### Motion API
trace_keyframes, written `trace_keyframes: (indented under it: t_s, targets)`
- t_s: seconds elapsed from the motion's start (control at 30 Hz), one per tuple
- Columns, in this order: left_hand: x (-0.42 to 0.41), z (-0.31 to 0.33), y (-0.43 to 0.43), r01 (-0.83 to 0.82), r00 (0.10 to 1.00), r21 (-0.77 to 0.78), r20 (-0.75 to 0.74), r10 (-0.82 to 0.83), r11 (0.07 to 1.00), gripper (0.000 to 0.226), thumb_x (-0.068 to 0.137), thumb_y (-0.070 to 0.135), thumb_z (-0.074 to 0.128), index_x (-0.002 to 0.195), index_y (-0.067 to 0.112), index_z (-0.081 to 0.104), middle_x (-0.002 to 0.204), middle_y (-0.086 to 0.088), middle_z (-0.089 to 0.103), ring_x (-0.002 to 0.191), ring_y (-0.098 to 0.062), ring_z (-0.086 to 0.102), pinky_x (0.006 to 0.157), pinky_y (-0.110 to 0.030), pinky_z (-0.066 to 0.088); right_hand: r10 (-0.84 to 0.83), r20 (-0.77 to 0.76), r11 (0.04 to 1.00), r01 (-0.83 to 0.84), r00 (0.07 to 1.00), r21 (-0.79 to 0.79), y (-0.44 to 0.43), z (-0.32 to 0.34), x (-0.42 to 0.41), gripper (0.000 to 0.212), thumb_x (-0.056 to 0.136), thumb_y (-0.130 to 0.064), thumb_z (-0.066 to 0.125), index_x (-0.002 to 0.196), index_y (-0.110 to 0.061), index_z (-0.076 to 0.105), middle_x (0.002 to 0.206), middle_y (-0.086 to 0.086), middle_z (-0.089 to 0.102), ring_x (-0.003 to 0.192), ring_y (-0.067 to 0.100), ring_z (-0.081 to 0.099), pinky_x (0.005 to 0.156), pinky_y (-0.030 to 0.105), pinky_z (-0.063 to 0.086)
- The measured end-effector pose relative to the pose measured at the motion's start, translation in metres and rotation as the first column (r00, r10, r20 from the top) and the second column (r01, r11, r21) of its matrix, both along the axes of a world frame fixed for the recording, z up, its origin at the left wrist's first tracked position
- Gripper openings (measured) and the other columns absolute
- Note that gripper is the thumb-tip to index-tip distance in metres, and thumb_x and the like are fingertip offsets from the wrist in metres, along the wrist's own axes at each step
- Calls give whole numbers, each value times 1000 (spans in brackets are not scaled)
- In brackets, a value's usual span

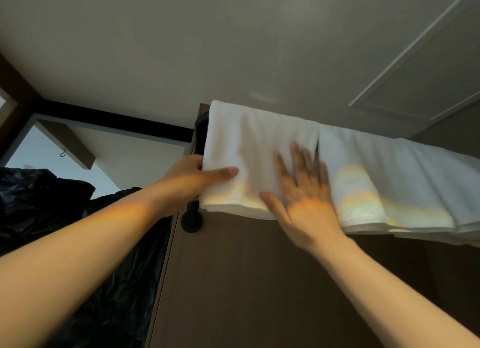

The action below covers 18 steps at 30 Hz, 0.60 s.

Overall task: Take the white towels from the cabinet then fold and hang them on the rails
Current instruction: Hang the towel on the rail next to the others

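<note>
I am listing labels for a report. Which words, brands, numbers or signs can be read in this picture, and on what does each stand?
None: no word, number, brand or sign can be read.
The leftmost towel, gripped by the left hand and touched by the right hand, is plain white, no tag in view.
The other towels, black rail, brown panel and black bags show no print.
</note>
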<state>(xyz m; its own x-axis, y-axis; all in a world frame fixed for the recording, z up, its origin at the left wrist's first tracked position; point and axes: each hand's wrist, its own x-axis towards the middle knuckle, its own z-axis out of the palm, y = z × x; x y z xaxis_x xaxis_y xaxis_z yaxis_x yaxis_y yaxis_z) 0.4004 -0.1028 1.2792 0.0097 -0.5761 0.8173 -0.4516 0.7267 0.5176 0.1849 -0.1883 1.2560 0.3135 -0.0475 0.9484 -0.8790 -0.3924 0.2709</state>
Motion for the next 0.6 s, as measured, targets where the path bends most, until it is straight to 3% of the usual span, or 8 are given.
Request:
trace_keyframes:
  t_s: [0.1,0.2,0.27,0.37,0.47,0.53,0.6]
  targets:
    - [6,-10,-3,-12,1000,18,17,12,1000,34,80,28,75,110,14,65,99,3,73,82,-8,71,68,-20,56,5,-79,999,-1,997,48,-18,-39,1,65,98,-60,13,153,-38,-14,160,-5,-27,146,16,-27,118,48,-11]
    - [12,-19,-7,-26,999,20,-25,26,999,35,82,24,74,114,12,64,102,1,73,87,-10,71,75,-22,58,-42,-113,989,58,993,138,-26,-66,2,63,97,-59,15,155,-37,5,163,-5,-11,151,17,-10,121,51,-5]
    - [12,-28,-8,-21,998,31,-62,23,999,35,83,23,72,115,11,63,105,-2,71,93,-14,70,77,-23,58,-56,-114,978,77,992,194,-18,-77,3,66,95,-61,12,153,-33,24,164,-3,3,151,18,9,119,45,1]
    - [10,-43,-8,-59,993,41,-96,63,997,35,80,34,74,107,14,65,103,-6,71,95,-17,69,82,-30,59,52,-69,963,-32,996,267,-1,-92,0,62,97,-60,13,153,-35,18,164,-7,-2,150,16,12,113,29,3]
    - [3,-60,3,-111,994,69,5,111,991,44,71,53,77,101,21,68,93,-1,74,90,-16,71,85,-34,58,144,-9,955,-137,989,262,23,-104,-6,51,101,-50,36,149,-35,30,163,-6,12,148,13,20,111,22,14]
    - [-3,-75,10,-228,964,59,152,217,972,38,69,57,74,94,30,70,87,10,74,84,-7,69,77,-23,56,185,3,953,-181,983,242,36,-116,-10,42,98,-42,47,139,-32,45,152,-6,32,139,12,35,109,22,30]
    - [-7,-96,13,-365,891,20,297,343,931,28,72,52,72,93,33,68,87,17,69,83,1,65,67,-11,48,205,-21,948,-193,979,254,47,-130,-14,36,97,-40,49,133,-33,47,138,-11,42,125,10,47,101,21,41]
